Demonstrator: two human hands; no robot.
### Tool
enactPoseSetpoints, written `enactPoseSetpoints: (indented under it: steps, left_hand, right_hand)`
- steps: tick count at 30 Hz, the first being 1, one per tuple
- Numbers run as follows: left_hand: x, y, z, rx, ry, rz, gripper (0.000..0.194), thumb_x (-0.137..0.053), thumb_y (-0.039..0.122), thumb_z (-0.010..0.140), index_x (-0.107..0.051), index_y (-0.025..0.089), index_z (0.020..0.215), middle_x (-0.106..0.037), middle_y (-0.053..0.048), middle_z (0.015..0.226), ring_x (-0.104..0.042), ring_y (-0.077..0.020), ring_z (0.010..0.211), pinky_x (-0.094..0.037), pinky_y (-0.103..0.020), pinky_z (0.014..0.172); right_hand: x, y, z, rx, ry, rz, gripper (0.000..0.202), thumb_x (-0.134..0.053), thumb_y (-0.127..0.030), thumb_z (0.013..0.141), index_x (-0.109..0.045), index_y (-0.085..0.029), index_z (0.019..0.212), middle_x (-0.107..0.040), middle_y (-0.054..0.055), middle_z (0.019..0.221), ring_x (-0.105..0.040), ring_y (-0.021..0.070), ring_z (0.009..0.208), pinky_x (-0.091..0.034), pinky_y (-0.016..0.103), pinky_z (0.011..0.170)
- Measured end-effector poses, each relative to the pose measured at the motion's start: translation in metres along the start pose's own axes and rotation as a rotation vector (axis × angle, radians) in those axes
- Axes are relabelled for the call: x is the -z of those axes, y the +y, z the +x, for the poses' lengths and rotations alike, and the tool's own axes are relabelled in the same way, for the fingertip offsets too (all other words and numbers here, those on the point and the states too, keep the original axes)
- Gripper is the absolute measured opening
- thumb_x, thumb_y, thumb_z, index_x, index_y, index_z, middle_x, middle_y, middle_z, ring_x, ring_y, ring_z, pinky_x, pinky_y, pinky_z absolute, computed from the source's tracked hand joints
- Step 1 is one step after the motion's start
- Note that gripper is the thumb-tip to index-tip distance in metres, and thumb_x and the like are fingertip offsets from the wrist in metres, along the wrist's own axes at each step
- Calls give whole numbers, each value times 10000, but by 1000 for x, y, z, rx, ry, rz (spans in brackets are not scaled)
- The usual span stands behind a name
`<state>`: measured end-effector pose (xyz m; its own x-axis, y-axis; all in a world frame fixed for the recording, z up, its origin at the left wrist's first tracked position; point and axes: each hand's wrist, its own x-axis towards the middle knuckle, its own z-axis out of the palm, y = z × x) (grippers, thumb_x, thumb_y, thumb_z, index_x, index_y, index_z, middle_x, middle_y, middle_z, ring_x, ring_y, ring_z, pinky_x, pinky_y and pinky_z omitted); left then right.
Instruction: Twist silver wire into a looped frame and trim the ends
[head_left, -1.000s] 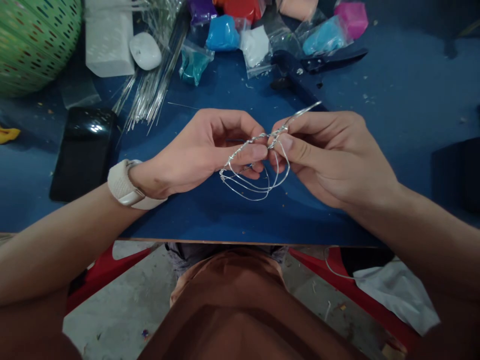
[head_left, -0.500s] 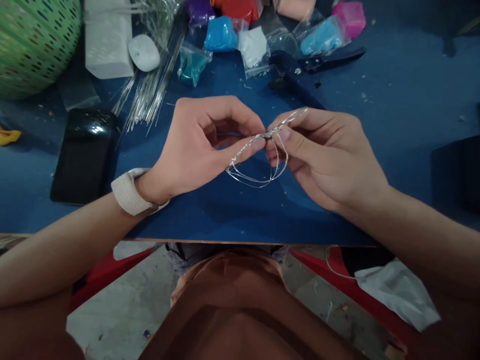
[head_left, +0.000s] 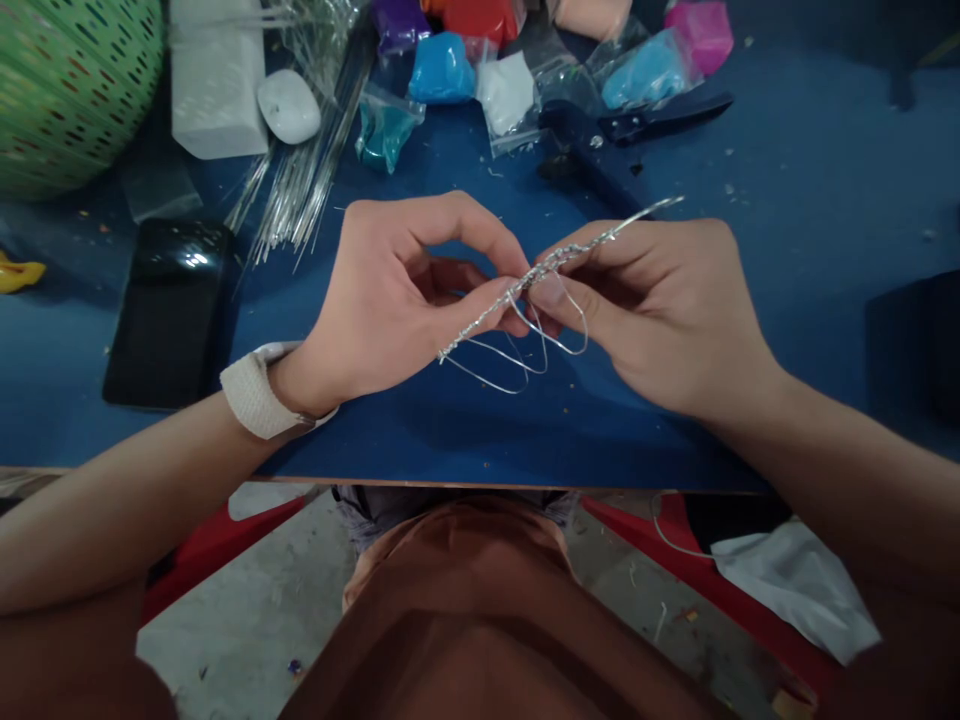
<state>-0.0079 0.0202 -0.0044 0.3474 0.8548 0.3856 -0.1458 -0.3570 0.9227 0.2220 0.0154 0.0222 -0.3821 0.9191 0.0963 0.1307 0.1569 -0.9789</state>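
Between my hands, above the blue table, is a twisted silver wire [head_left: 480, 322] with thin loops hanging below it. It slants up to the right and ends in a straight tip beyond my right fingers. My left hand [head_left: 409, 290] is closed, thumb and index finger pinching the wire near its middle. Right beside it, my right hand [head_left: 652, 305] pinches the same wire between thumb and fingers, close to a small loop. The other fingers of both hands are curled and partly hidden. A pale band [head_left: 259, 395] is around my left wrist.
Cut wires [head_left: 296, 195] lie at the back left, near a white box [head_left: 216, 100] and a black phone [head_left: 165, 310]. Behind my hands are dark-handled pliers [head_left: 600, 150] and several bagged lumps of coloured material, one of them blue [head_left: 442, 70]. A green perforated basket [head_left: 82, 90] stands far left.
The twisted wire has turned in my fingers, so its straight tip now sticks out farther up and right. Its loops have shifted and spread apart. Both hands stay nearly in place.
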Motion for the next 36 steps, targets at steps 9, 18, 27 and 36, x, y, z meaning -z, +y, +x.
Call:
enactPoseSetpoints:
  steps: [9, 18, 27, 36]
  left_hand:
    - [10, -4, 4, -88, -139, -33, 265, -1040, 362, 946, -915, 206, 1120, -830, -67, 1102, -887, -201, 848, -796, -287, 745]
    - [19, 5, 5, -328, -150, 434, 100, -827, 271, 1112, -891, 204, 1075, -835, -61, 1108, -818, -137, 858, -674, -231, 700]
    - [21, -9, 19, -767, -170, 528, 112, -830, 261, 1107, -924, 286, 1164, -880, -51, 1049, -821, -167, 886, -668, -282, 767]
    - [19, -10, 5, -212, -180, 200, 134, -894, 385, 1083, -885, 257, 1121, -854, -25, 973, -761, -136, 814, -592, -267, 673]
  right_hand:
    - [8, 12, -4, -98, -119, 189, 188, -956, -442, 1044, -917, -287, 944, -814, 17, 902, -695, 183, 812, -583, 337, 772]
    - [6, 6, 4, -237, -218, 390, 308, -1051, -477, 932, -892, -243, 808, -741, 10, 762, -630, 144, 708, -540, 275, 629]
    - [6, 7, 6, -389, -358, 511, 421, -1059, -510, 917, -818, -214, 737, -664, 16, 708, -578, 141, 650, -505, 304, 597]
    - [9, -8, -1, -7, -116, 16, 253, -959, -415, 1040, -867, -283, 845, -792, -20, 809, -675, 146, 752, -585, 312, 738]
